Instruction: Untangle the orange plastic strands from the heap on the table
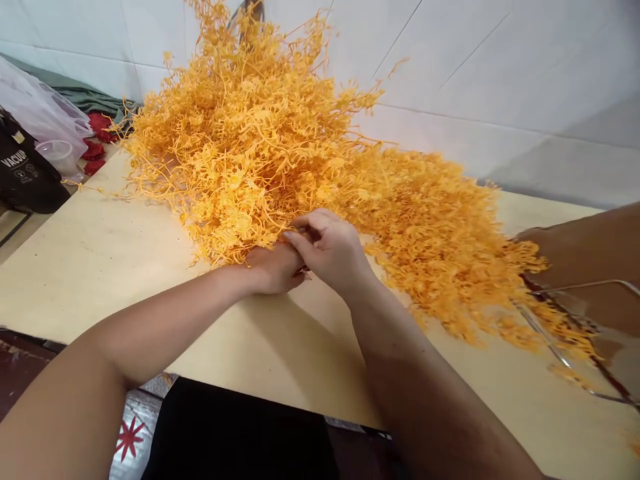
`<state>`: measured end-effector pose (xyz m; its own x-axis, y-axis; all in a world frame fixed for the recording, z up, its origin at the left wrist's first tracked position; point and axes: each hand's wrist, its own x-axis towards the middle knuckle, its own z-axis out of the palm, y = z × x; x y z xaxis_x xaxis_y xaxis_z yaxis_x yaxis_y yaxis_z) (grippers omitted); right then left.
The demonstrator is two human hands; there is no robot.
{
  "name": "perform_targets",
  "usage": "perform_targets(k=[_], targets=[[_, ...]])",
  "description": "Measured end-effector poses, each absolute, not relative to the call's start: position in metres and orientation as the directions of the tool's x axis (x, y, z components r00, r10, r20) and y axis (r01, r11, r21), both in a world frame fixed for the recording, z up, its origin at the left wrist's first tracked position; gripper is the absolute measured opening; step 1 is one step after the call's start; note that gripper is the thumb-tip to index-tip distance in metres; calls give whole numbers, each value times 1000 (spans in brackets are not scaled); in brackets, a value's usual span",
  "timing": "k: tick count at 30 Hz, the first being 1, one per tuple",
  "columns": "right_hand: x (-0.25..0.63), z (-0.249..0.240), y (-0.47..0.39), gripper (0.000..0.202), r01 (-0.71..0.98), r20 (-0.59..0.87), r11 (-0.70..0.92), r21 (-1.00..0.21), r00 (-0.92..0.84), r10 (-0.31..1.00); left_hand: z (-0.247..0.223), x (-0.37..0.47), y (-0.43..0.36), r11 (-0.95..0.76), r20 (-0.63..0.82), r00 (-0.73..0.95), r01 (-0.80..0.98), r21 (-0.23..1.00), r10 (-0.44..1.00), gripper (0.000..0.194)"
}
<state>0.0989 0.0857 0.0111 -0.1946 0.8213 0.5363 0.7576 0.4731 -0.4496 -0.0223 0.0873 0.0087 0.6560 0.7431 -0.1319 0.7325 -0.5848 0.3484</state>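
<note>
A large, loose bunch of orange dried flowers (250, 147) with thin, tangled stems spreads over the table in front of me. My left hand (277, 267) lies at the near edge of the bunch, its fingers curled round and partly covered by the sprigs and by my other hand. Over its knuckles bends my right hand (337, 250), with thumb and fingers drawn together in a pinch. What sits between those fingertips is hidden. A second heap of the same orange flowers (430, 233) stretches to the right, behind my right forearm.
The pale tabletop (75, 253) meets a white tiled wall (480, 80). On the left are a black box (25, 167) marked "VACUU", a clear plastic bag (45, 100) and red items (95, 150). At right, a metal wire frame (550, 343) stands beside a brown surface (590, 267).
</note>
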Motion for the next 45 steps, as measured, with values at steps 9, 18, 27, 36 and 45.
perform_targets(k=[9,18,27,36,45], targets=[[115,15,81,11,494,484,374,-785,110,868,-4,-24,84,-791,255,785,426,439,564,30],[130,17,87,18,259,385,323,-910,243,891,9,-22,62,-925,390,839,341,164,379,48],[119,16,84,18,139,368,355,-924,82,926,18,-30,74,-737,596,561,671,77,574,39],[112,14,79,23,102,377,372,-923,34,926,52,-49,78,-565,625,461,825,-39,630,44],[99,9,74,44,103,418,418,-903,-20,908,54,-58,85,-572,420,497,818,67,759,32]])
